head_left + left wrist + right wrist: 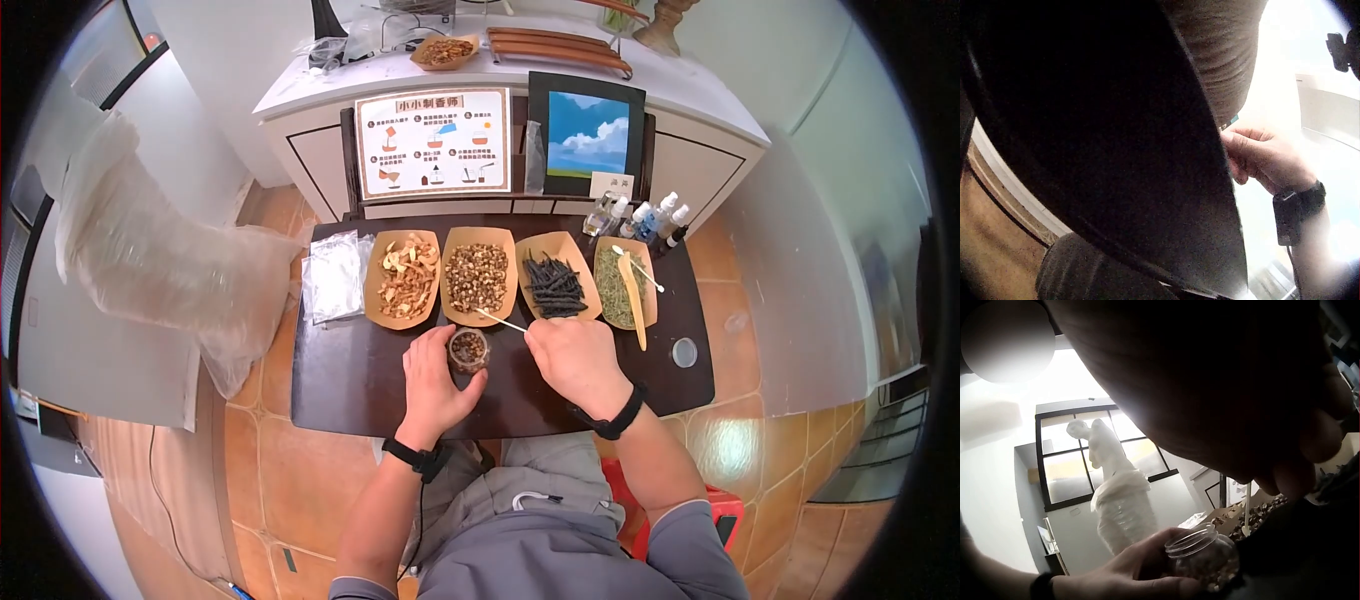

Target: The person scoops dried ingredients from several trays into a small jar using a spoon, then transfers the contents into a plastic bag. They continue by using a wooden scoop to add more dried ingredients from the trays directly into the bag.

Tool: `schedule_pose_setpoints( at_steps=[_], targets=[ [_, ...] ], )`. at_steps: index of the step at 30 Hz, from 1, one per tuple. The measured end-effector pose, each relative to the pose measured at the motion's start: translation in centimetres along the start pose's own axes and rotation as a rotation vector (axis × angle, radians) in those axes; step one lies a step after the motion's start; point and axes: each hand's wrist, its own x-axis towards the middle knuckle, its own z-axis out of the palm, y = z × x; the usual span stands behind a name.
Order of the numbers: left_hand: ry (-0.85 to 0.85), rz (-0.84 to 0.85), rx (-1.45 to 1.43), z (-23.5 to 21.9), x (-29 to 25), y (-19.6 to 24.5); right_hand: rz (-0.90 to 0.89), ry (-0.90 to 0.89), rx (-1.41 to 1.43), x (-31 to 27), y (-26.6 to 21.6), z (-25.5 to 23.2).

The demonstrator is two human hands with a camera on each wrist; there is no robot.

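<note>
My left hand (438,378) holds a small clear jar (468,352) on the dark table, thumb on one side and fingers on the other. The jar has no lid on and contains brown bits; its threaded rim shows in the right wrist view (1194,540). Between the fingers of my right hand (580,365) is a thin white spoon (503,321). Its tip reaches the near edge of a paper tray (510,285) of brown-and-cream pieces, just beyond the jar. The left wrist view shows mostly the table's dark underside and the right hand (1272,159).
Beside that tray stand paper trays of pale slices (405,318), black sticks (590,300) and green herb with a wooden tool (632,300). Silvery packets (335,278) lie left, a round lid (684,352) right. Small bottles (655,220) and an instruction board (433,145) stand behind.
</note>
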Motion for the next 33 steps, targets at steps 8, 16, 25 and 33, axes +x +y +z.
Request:
schedule_pose_setpoints(
  at_steps=[8, 16, 25, 33],
  targets=[
    [0.024, 0.001, 0.009, -0.1, 0.0, 0.2, 0.069, 0.210, 0.054, 2.1, 0.9, 0.6],
    [-0.074, -0.014, -0.001, -0.4, 0.2, 0.4, 0.017, 0.172, -0.194, 7.7, 3.2, 5.1],
    [-0.061, -0.010, -0.022, -0.6, 0.3, 0.3, -0.132, 0.079, -0.166, 4.0, 1.4, 2.9],
    [-0.045, -0.010, -0.019, -0.3, 0.1, 0.1, -0.097, 0.189, -0.233, 7.6, 1.8, 2.7]
  ],
)
